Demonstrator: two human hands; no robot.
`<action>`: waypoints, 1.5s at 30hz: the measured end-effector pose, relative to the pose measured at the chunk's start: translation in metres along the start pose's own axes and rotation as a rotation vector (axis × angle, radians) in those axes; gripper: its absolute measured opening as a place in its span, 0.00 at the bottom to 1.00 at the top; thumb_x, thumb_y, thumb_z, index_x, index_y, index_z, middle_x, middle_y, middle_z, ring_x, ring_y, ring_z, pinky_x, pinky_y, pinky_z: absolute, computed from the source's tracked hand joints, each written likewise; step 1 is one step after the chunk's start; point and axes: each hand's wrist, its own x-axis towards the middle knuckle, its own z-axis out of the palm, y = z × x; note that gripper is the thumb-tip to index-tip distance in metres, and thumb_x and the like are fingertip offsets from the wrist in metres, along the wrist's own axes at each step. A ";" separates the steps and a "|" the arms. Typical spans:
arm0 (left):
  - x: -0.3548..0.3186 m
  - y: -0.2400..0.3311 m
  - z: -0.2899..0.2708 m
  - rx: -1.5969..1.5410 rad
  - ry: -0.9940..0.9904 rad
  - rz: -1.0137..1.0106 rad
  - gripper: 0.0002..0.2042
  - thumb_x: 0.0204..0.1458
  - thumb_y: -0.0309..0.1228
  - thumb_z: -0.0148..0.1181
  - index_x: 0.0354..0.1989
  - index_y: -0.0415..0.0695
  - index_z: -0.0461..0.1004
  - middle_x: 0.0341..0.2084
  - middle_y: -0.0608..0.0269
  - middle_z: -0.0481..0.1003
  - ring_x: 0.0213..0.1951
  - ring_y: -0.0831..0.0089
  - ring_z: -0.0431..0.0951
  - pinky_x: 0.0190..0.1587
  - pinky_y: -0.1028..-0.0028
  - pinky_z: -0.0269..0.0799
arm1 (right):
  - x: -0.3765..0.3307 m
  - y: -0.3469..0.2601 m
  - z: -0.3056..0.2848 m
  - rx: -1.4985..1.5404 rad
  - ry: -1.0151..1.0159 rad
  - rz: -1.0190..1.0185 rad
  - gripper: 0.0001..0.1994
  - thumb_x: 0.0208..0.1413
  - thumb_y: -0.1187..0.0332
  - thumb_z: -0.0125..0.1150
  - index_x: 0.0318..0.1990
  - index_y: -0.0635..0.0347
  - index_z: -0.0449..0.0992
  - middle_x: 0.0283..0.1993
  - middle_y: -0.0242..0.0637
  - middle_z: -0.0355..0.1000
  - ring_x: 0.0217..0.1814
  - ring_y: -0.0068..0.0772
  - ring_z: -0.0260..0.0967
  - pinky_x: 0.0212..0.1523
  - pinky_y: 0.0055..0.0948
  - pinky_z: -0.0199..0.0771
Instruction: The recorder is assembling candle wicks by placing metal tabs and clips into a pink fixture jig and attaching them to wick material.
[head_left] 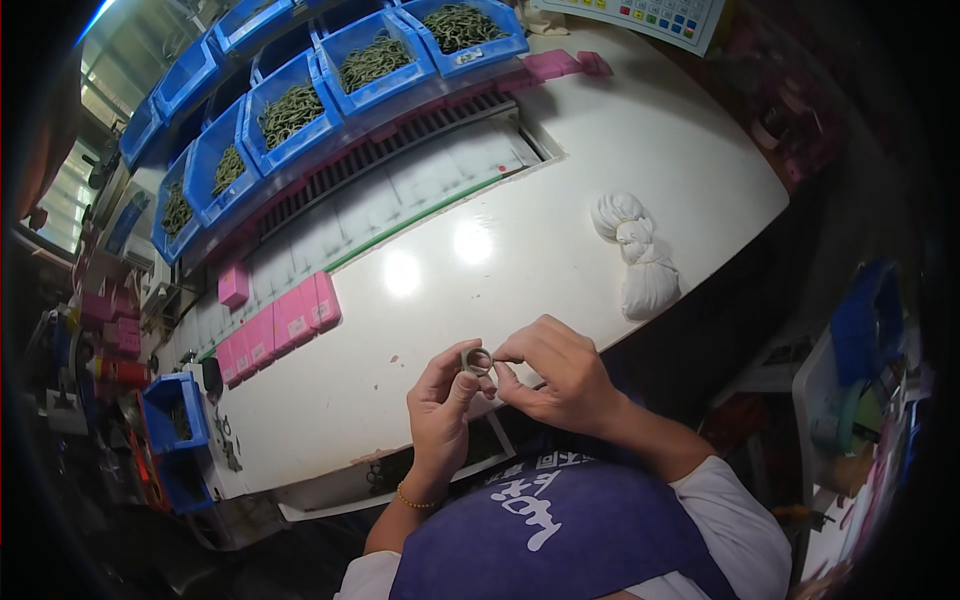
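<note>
A small grey ring-shaped part (pixel 477 361) is pinched between both hands just above the near edge of the white worktable (pixel 520 250). My left hand (pixel 441 411) grips it from the left with thumb and fingers, a bead bracelet on the wrist. From the right, my right hand (pixel 556 375) holds the same ring with its fingertips.
Blue bins (pixel 375 62) of dark green parts line the far side above a slotted rack. Pink blocks (pixel 280 320) lie in a row at the left. A knotted white cloth (pixel 637 255) sits at the right. A small blue bin (pixel 172 410) hangs at the left edge.
</note>
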 end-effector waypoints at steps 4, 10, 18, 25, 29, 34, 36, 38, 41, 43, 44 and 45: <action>0.003 -0.001 0.001 0.003 -0.003 0.000 0.20 0.61 0.35 0.61 0.57 0.35 0.72 0.42 0.60 0.76 0.39 0.77 0.75 0.45 0.74 0.72 | 0.000 0.001 0.003 -0.028 0.015 0.014 0.08 0.45 0.75 0.66 0.33 0.61 0.74 0.31 0.37 0.72 0.31 0.39 0.71 0.31 0.34 0.73; 0.005 0.000 0.000 0.072 -0.017 0.012 0.19 0.61 0.33 0.61 0.56 0.35 0.72 0.42 0.60 0.77 0.40 0.77 0.76 0.47 0.74 0.72 | -0.003 0.000 0.009 -0.136 0.067 -0.002 0.09 0.43 0.77 0.67 0.31 0.60 0.73 0.29 0.36 0.71 0.28 0.38 0.70 0.28 0.33 0.71; 0.004 -0.001 0.000 0.033 0.013 0.012 0.19 0.63 0.35 0.59 0.56 0.34 0.71 0.42 0.61 0.76 0.40 0.77 0.75 0.45 0.75 0.72 | -0.001 -0.002 0.007 -0.139 0.039 0.020 0.08 0.45 0.77 0.68 0.33 0.61 0.74 0.30 0.36 0.72 0.29 0.38 0.71 0.29 0.33 0.72; 0.005 0.003 -0.001 -0.130 0.029 -0.155 0.21 0.66 0.38 0.53 0.57 0.31 0.69 0.41 0.62 0.73 0.35 0.76 0.73 0.41 0.76 0.72 | -0.002 0.001 -0.003 -0.079 0.008 -0.037 0.09 0.47 0.78 0.70 0.36 0.62 0.76 0.31 0.37 0.73 0.31 0.39 0.71 0.30 0.34 0.72; 0.005 0.003 -0.001 -0.136 0.020 -0.167 0.22 0.68 0.40 0.49 0.57 0.31 0.67 0.39 0.61 0.73 0.33 0.76 0.73 0.40 0.76 0.72 | -0.004 0.000 0.000 -0.145 -0.011 -0.054 0.09 0.48 0.78 0.69 0.36 0.61 0.75 0.31 0.37 0.72 0.31 0.40 0.71 0.29 0.34 0.72; 0.005 0.005 0.000 -0.193 0.010 -0.213 0.22 0.68 0.41 0.49 0.58 0.31 0.67 0.39 0.63 0.72 0.34 0.77 0.72 0.40 0.76 0.72 | -0.006 0.001 0.002 -0.101 -0.029 0.007 0.04 0.54 0.76 0.65 0.33 0.61 0.74 0.29 0.36 0.71 0.29 0.40 0.70 0.28 0.34 0.70; 0.004 0.007 0.001 -0.315 -0.005 -0.267 0.23 0.68 0.45 0.48 0.57 0.34 0.68 0.37 0.64 0.72 0.32 0.78 0.72 0.37 0.76 0.70 | -0.009 0.001 0.001 -0.034 -0.034 0.044 0.03 0.56 0.75 0.63 0.32 0.61 0.74 0.28 0.36 0.71 0.28 0.40 0.70 0.27 0.34 0.70; 0.005 0.007 -0.004 -0.380 0.006 -0.297 0.24 0.68 0.47 0.47 0.56 0.35 0.68 0.37 0.65 0.73 0.31 0.79 0.71 0.36 0.77 0.69 | -0.014 -0.001 0.000 0.039 -0.043 0.077 0.04 0.58 0.74 0.62 0.32 0.61 0.74 0.27 0.36 0.71 0.26 0.40 0.70 0.26 0.34 0.70; 0.003 0.011 -0.009 -0.494 0.002 -0.343 0.24 0.68 0.49 0.45 0.55 0.38 0.69 0.36 0.66 0.73 0.29 0.81 0.70 0.34 0.77 0.67 | -0.029 -0.006 -0.001 0.089 -0.148 0.056 0.06 0.60 0.72 0.61 0.30 0.60 0.75 0.25 0.36 0.71 0.24 0.39 0.71 0.25 0.35 0.70; 0.005 0.013 -0.007 -0.540 -0.016 -0.372 0.25 0.68 0.50 0.44 0.55 0.39 0.69 0.36 0.66 0.73 0.28 0.81 0.69 0.33 0.77 0.66 | -0.045 -0.004 0.003 0.202 -0.341 0.050 0.05 0.60 0.69 0.61 0.32 0.58 0.76 0.24 0.36 0.72 0.23 0.39 0.73 0.24 0.35 0.71; 0.006 0.015 -0.005 -0.529 0.000 -0.385 0.24 0.67 0.51 0.44 0.54 0.40 0.70 0.36 0.66 0.73 0.27 0.81 0.68 0.31 0.79 0.64 | -0.055 -0.003 0.008 0.189 -0.447 0.066 0.06 0.61 0.65 0.60 0.35 0.55 0.78 0.23 0.36 0.71 0.23 0.40 0.73 0.24 0.36 0.72; 0.005 0.016 -0.004 -0.519 0.019 -0.396 0.24 0.67 0.52 0.44 0.53 0.41 0.70 0.35 0.67 0.73 0.27 0.82 0.67 0.29 0.80 0.62 | -0.062 -0.003 0.013 0.181 -0.572 0.089 0.07 0.62 0.63 0.59 0.38 0.55 0.78 0.23 0.37 0.71 0.23 0.41 0.73 0.24 0.36 0.73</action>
